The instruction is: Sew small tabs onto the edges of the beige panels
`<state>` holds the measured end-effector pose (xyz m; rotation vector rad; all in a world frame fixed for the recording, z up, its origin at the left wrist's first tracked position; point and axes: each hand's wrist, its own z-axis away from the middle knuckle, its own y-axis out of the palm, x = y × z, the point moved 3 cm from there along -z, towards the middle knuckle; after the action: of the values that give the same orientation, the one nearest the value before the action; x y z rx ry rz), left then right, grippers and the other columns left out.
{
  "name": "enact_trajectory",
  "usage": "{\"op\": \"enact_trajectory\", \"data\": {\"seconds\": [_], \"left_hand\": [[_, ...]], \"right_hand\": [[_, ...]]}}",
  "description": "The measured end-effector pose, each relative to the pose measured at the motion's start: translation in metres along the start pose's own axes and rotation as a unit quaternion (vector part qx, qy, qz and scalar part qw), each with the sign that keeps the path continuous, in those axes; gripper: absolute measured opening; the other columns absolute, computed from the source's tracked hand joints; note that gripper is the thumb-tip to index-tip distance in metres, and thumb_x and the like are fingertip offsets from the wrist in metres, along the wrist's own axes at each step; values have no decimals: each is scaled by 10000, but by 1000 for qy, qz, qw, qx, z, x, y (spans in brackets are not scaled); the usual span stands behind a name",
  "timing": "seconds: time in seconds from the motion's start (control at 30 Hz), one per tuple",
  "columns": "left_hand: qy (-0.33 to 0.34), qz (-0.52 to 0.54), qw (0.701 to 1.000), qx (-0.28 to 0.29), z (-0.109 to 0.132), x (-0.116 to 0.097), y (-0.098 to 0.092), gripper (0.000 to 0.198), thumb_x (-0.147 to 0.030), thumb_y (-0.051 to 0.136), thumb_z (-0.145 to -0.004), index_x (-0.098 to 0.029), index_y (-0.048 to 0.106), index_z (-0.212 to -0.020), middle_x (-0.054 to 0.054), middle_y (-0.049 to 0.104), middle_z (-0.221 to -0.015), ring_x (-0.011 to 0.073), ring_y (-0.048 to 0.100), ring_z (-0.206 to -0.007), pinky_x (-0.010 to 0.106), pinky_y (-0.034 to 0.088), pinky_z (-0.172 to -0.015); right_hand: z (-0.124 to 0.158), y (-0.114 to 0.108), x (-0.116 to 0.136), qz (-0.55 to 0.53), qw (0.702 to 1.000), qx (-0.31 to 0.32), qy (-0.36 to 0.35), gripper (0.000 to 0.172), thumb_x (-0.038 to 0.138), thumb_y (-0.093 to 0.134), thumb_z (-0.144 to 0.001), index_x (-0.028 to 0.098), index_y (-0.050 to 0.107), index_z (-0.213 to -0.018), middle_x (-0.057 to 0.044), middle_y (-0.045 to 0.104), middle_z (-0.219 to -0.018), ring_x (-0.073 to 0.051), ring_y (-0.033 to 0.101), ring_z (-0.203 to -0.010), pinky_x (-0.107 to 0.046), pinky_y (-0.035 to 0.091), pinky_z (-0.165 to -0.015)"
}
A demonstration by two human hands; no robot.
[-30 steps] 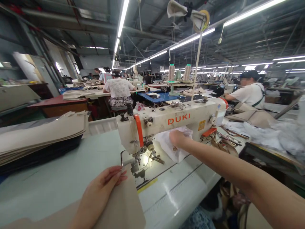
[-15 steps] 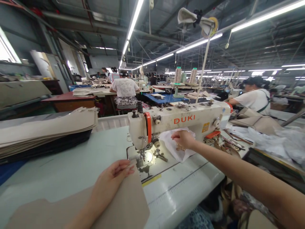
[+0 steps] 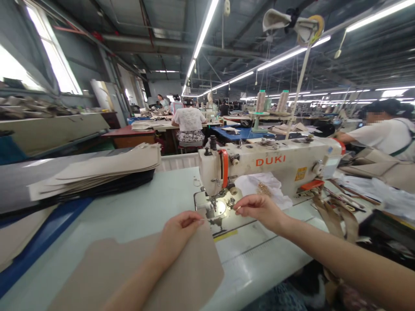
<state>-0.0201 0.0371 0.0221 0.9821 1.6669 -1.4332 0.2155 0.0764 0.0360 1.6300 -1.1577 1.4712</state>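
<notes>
My left hand [image 3: 177, 235] pinches the top edge of a beige fabric panel [image 3: 197, 268] that lies flat on the table in front of the sewing machine [image 3: 249, 166]. Between the thumb and fingertips of my right hand [image 3: 264, 211] is a small gold-coloured metal piece [image 3: 239, 209], its exact shape too small to make out. This hand is just right of the needle plate [image 3: 221, 208]. Behind it, a white plastic bag [image 3: 280, 192] lies under the machine arm with several small gold pieces [image 3: 263, 188] on it.
A stack of beige panels [image 3: 106, 166] rests at the left of the pale green tabletop [image 3: 136, 211]. Tan straps [image 3: 330, 218] and tools lie at the right end. Thread cones [image 3: 261, 102] stand behind the machine. A co-worker [image 3: 389, 134] sits at the right.
My right hand has come away from the white bag towards the needle area, now with a small gold piece in its fingers. My left hand still grips the panel. The view has turned left.
</notes>
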Motion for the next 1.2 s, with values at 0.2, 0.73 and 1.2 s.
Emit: {"op": "enact_trajectory", "data": {"seconds": [0.2, 0.73, 1.2], "left_hand": [[42, 33, 999, 11, 5, 0, 5, 133, -308, 623, -702, -185, 673, -706, -10, 643, -613, 148, 591, -609, 236, 450, -594], [19, -91, 988, -120, 4, -2, 3, 94, -272, 554, -702, -210, 617, -668, -28, 625, -611, 146, 568, -592, 245, 424, -574], [30, -82, 994, -62, 7, 1, 8, 105, -279, 563, -701, -219, 643, -668, -17, 653, -615, 163, 602, -607, 259, 447, -596]], "right_hand": [[-19, 57, -36, -47, 998, -17, 35, 296, 410, 753, -595, 183, 711, -781, -10, 677, -689, -157, 636, -643, -295, 519, -637], [-36, 85, -46, -69, 997, -9, 40, 215, 349, 686, -648, 193, 669, -797, -2, 684, -716, -167, 645, -694, -294, 505, -681], [-27, 84, -27, 185, 977, -47, -98, 158, 149, 503, -736, 187, 651, -776, 4, 633, -698, -136, 558, -642, -229, 423, -597]]}}
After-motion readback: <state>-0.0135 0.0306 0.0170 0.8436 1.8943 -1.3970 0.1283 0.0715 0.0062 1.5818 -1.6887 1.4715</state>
